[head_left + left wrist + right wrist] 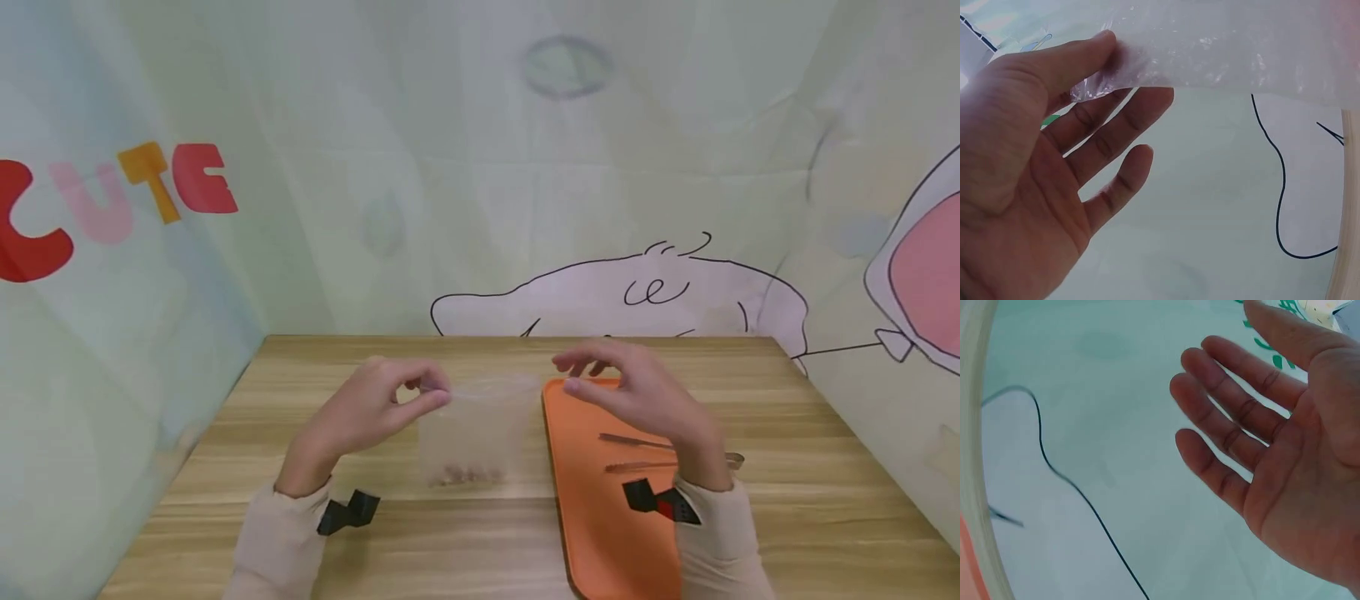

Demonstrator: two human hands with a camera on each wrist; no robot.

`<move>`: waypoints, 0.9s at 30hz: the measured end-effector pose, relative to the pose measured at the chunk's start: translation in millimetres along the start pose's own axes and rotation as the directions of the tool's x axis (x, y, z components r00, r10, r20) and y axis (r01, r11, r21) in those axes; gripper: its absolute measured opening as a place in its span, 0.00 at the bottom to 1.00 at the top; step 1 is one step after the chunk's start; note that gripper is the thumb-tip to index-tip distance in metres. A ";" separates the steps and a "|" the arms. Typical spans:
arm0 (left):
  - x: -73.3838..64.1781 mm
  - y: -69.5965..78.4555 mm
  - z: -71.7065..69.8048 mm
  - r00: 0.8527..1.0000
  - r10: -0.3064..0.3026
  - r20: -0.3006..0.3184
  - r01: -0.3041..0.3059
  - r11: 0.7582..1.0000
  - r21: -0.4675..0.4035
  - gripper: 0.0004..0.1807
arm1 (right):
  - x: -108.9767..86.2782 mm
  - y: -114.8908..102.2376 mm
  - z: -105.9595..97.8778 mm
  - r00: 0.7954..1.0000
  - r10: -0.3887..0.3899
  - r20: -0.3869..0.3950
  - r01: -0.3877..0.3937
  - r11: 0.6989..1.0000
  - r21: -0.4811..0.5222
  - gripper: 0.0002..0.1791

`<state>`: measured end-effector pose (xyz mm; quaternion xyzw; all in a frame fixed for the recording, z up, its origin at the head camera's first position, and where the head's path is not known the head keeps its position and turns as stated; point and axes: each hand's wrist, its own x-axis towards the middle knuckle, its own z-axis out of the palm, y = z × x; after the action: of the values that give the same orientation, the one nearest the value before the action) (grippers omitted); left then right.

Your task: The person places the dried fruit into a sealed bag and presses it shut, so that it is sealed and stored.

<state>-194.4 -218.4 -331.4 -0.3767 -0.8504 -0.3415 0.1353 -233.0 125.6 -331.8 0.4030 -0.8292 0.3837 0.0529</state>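
Observation:
A clear plastic zip bag [474,433] hangs upright over the table, with several small reddish-brown pieces [468,475] gathered along its bottom. My left hand [382,398] pinches the bag's upper left corner between thumb and forefinger; in the left wrist view the other fingers of the left hand [1085,144] spread loosely below the film [1222,50]. Beyond the bag's right edge, my right hand [637,387] is held over the far end of an orange tray [615,533]. Its fingers are relaxed and apart, and the right wrist view shows the palm [1297,487] with nothing in it.
Metal tongs [637,467] lie across the orange tray, their bent end past its right side, partly behind the right wrist. The wood-grain table [450,550] ends at a printed cloth backdrop [360,208] at the back and sides.

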 end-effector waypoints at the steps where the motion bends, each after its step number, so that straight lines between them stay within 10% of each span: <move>1: -0.7 -0.6 -0.1 1.000 0.003 -0.007 -0.003 1.000 -0.009 0.02 | 6.7 -3.2 5.9 1.000 -0.002 -0.005 0.002 1.000 0.016 0.13; 7: -2.9 -2.9 -1.8 0.999 -0.017 -0.042 0.015 0.998 -0.069 0.01 | 26.4 -12.3 30.2 0.999 -0.008 -0.035 0.012 0.993 0.117 0.02; 14: 0.4 8.7 -5.9 0.995 -0.038 -0.092 0.032 0.997 -0.066 0.04 | 29.4 -19.4 39.2 0.972 -0.220 -0.087 0.225 0.972 0.064 0.08; 22: 11.3 26.8 10.2 0.980 0.124 -0.154 -0.082 0.965 0.250 0.17 | 37.7 -33.7 53.7 0.935 -0.347 -0.076 0.345 0.938 -0.033 0.04; 27: 11.8 26.4 16.9 0.978 0.145 -0.152 -0.097 0.954 0.283 0.07 | 41.5 -31.8 64.6 0.935 -0.348 -0.072 0.349 0.937 -0.002 0.04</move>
<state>-182.6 -187.6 -325.4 -0.3751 -0.8500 -0.2426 0.2792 -223.9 43.6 -341.7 0.5298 -0.7402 0.3868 0.1474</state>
